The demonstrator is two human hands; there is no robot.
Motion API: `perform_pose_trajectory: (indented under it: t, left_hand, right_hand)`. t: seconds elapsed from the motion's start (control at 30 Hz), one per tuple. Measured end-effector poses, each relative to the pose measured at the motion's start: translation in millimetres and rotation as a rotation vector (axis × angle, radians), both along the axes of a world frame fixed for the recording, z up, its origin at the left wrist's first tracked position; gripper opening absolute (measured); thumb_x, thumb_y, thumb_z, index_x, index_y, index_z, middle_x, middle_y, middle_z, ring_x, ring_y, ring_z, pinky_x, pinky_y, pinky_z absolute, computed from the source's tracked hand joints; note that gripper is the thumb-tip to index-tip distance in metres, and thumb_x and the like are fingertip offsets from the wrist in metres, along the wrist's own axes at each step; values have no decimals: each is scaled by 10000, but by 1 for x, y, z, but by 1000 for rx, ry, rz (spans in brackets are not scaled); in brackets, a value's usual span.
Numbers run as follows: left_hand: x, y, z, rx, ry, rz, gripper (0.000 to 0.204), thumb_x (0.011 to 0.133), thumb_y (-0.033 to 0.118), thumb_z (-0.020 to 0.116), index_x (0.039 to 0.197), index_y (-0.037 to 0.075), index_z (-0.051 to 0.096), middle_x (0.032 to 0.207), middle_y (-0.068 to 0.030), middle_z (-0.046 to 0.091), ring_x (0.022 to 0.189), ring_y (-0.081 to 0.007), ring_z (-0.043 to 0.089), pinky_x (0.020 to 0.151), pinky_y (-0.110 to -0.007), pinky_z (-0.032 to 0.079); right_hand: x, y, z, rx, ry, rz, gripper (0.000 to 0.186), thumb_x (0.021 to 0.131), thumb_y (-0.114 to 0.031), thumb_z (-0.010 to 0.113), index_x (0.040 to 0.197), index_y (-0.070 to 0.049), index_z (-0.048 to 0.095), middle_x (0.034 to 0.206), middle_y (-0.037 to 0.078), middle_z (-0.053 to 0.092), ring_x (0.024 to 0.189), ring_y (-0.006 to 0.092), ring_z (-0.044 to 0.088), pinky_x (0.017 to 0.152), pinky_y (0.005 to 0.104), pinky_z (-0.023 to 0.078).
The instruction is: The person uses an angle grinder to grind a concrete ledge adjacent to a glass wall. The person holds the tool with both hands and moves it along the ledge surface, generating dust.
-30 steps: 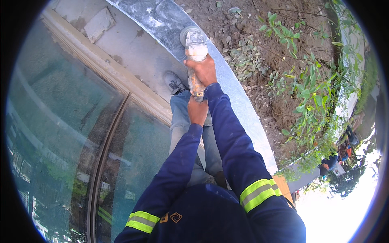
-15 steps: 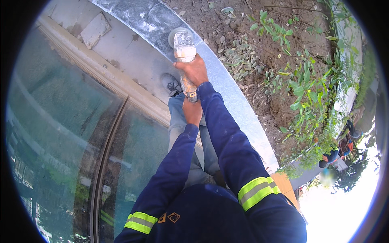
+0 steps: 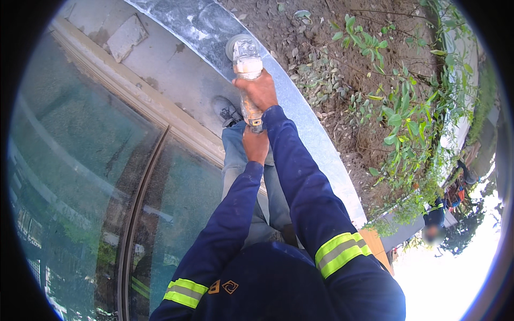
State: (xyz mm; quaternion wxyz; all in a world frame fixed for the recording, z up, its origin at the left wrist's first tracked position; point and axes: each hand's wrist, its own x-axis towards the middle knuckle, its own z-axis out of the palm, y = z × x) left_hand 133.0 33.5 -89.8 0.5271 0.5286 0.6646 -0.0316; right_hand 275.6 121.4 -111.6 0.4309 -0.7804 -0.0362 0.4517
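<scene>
My right hand (image 3: 256, 90) is closed round the body of a dust-coated angle grinder (image 3: 248, 64), just behind its head. My left hand (image 3: 254, 143) grips the tool's rear end, lower in the view. The grinder's round disc (image 3: 231, 49) rests on a long, curved stone edging (image 3: 306, 122), which is dark and mottled with white dust beyond the tool and paler nearer me. Much of the disc is hidden under the tool's head. My shoe (image 3: 226, 109) stands on the concrete strip left of the edging.
A glass panel (image 3: 69, 160) with a frame fills the left side. A broken slab piece (image 3: 127, 37) lies on the concrete. Right of the edging are soil (image 3: 300, 32) and leafy branches (image 3: 399, 120). A co-worker in dark clothing (image 3: 435, 213) is at the far right.
The grinder and both hands moved left in view with the surroundings, then slightly back right and up since half a second ago. The co-worker at the far right has changed posture.
</scene>
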Motion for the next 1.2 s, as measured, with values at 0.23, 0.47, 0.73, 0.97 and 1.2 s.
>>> perform_pose_trajectory:
  t: [0.23, 0.47, 0.73, 0.97, 1.2]
  left_hand:
    - [9, 6, 5, -44, -65, 130, 379, 889, 97, 731, 1214, -91, 677, 1108, -321, 762, 1090, -531, 712, 934, -551, 553]
    - [-10, -5, -7, -32, -62, 46, 366, 900, 105, 739, 1200, -93, 676, 1114, -318, 762, 1090, -517, 718, 917, -530, 560]
    - [3, 0, 0, -22, -108, 122, 398, 895, 143, 782, 1196, -95, 677, 1113, -305, 770, 1084, -500, 734, 904, -524, 565]
    - [-2, -3, -1, -7, -46, 31, 399, 911, 169, 800, 1192, -90, 686, 1118, -308, 770, 1080, -499, 736, 904, -515, 569]
    - [9, 7, 6, -23, -114, 124, 359, 907, 124, 754, 1186, -94, 692, 1082, -303, 775, 1074, -502, 735, 892, -517, 567]
  right_hand:
    - [1, 6, -11, 11, 29, 16, 719, 708, -361, 926, 1234, 68, 689, 1172, 245, 792, 1095, 368, 778, 978, 421, 588]
    - [-5, 0, -2, -16, 18, -4, 739, 694, -359, 922, 1246, 73, 689, 1176, 248, 792, 1103, 366, 779, 983, 420, 587]
    - [-5, 4, -9, -16, -11, 47, 582, 751, -227, 922, 1230, 45, 733, 1149, 160, 812, 1054, 253, 778, 961, 369, 585]
    - [2, -1, -4, -17, 18, -1, 713, 695, -355, 921, 1221, 71, 697, 1198, 257, 787, 1124, 359, 775, 986, 424, 586]
    - [-1, 4, -12, 32, 20, 9, 720, 696, -356, 919, 1230, 70, 691, 1175, 256, 789, 1113, 360, 777, 977, 426, 587]
